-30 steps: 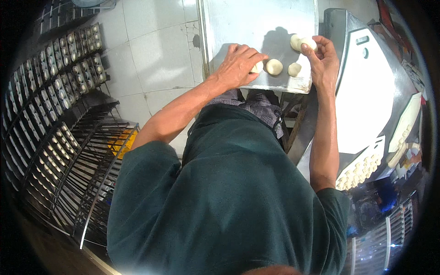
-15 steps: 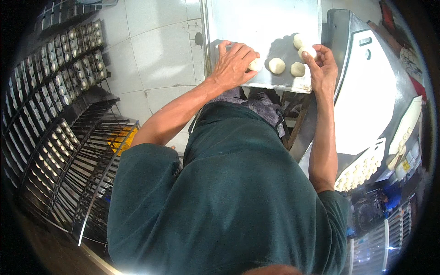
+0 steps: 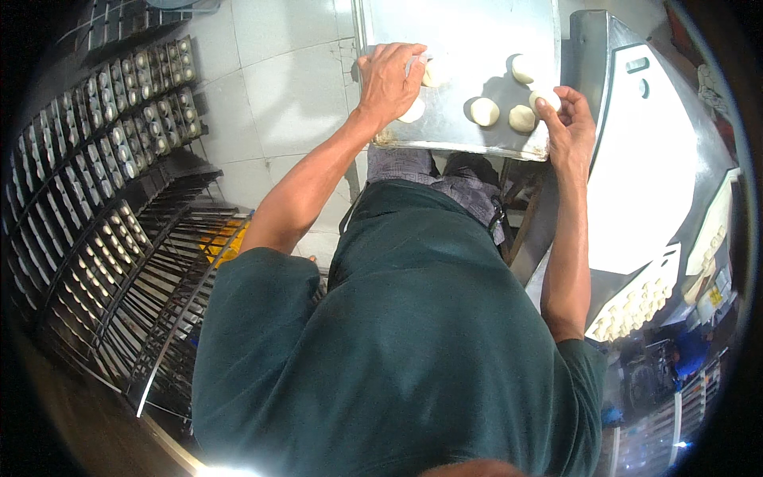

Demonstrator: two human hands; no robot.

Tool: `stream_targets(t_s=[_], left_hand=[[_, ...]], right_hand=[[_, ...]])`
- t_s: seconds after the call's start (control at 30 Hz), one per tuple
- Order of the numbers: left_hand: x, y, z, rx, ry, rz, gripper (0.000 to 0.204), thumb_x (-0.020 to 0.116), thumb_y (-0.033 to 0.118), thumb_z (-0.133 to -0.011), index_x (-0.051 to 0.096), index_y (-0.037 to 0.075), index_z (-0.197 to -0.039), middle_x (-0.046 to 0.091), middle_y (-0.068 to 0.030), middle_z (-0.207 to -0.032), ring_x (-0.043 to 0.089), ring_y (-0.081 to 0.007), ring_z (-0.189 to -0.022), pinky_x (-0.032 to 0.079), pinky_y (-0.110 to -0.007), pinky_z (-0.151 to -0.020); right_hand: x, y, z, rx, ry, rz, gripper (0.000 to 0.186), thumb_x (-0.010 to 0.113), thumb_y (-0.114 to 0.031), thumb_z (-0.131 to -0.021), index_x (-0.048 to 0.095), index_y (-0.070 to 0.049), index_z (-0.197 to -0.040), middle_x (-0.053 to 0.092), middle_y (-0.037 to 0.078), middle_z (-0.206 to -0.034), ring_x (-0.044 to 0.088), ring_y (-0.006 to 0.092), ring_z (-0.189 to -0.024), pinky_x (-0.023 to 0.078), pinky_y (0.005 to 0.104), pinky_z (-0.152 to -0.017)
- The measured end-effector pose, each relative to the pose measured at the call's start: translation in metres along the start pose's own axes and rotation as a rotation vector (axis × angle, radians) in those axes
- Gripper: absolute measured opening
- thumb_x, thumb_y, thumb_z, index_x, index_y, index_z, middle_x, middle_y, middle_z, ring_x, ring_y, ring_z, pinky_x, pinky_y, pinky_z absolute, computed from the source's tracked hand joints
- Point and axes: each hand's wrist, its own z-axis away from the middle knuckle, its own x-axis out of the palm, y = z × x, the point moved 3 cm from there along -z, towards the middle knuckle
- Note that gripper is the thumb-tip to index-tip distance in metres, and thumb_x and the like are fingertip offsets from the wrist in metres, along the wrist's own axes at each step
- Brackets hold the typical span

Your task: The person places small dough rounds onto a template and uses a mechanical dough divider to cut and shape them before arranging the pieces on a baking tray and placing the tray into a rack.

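Note:
A shallow metal tray lies in front of me with several round, pale dough balls on it. My left hand is over the tray's left side, fingers curled around a dough ball that shows partly past the thumb. Beside that wrist, a second dough ball rests on the metal. At the tray's right edge, my right hand pinches a dough ball between thumb and fingers. Close to it sit three more: a far dough ball, a near dough ball and a dough ball toward the middle.
On the left stands a dark metal rack loaded with trays of pale pieces, with a yellow item behind its bars. To the right are a white board on a metal surface and another board of shaped dough pieces. Tiled floor shows left of the tray.
My left hand has moved farther away and slightly left. A dough ball now lies by its wrist, and another is at its fingers. The right hand still pinches its dough ball, slightly lower.

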Motion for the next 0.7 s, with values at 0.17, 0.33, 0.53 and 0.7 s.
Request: stream_targets(t_s=[0.17,0.33,0.53,0.7], left_hand=[[-0.003,-0.003,0.002,-0.061,-0.015,0.037,0.031,0.049,0.024,-0.104,0.07,0.01,-0.121,0.069,-0.0103,-0.116,0.058,-0.0305,-0.116,0.035,-0.049,-0.105],[0.001,0.002,0.004,-0.03,-0.017,-0.018,0.031,0.054,0.025,-0.101,0.07,0.01,-0.122,0.069,-0.0103,-0.114,0.057,-0.0307,-0.119,0.033,-0.05,-0.108],[0.002,0.009,-0.008,0.089,-0.225,-0.011,0.036,0.072,0.025,-0.088,0.069,0.008,-0.119,0.069,-0.0111,-0.111,0.064,-0.0314,-0.106,0.048,-0.043,-0.095],[-0.007,0.036,-0.006,-0.112,-0.419,0.159,0.036,0.074,0.023,-0.084,0.069,0.005,-0.115,0.07,-0.0135,-0.108,0.067,-0.0319,-0.098,0.054,-0.042,-0.085]], right_hand=[[-0.004,0.012,0.007,-0.013,-0.027,-0.117,0.039,0.081,-0.019,-0.089,0.063,0.0,-0.119,0.067,0.004,-0.093,0.055,0.009,-0.079,0.049,0.0256,-0.071],[-0.005,0.011,0.015,0.013,-0.029,-0.096,0.038,0.081,-0.018,-0.09,0.063,-0.001,-0.118,0.067,0.003,-0.092,0.055,0.0083,-0.078,0.047,0.0245,-0.072],[-0.002,0.007,0.019,-0.005,-0.035,-0.007,0.036,0.08,-0.018,-0.089,0.065,-0.002,-0.118,0.069,0.005,-0.096,0.059,0.0107,-0.082,0.051,0.028,-0.076],[0.001,0.011,0.022,-0.018,-0.041,-0.011,0.036,0.081,-0.02,-0.088,0.066,-0.004,-0.117,0.07,0.005,-0.098,0.061,0.012,-0.086,0.052,0.0302,-0.079]])
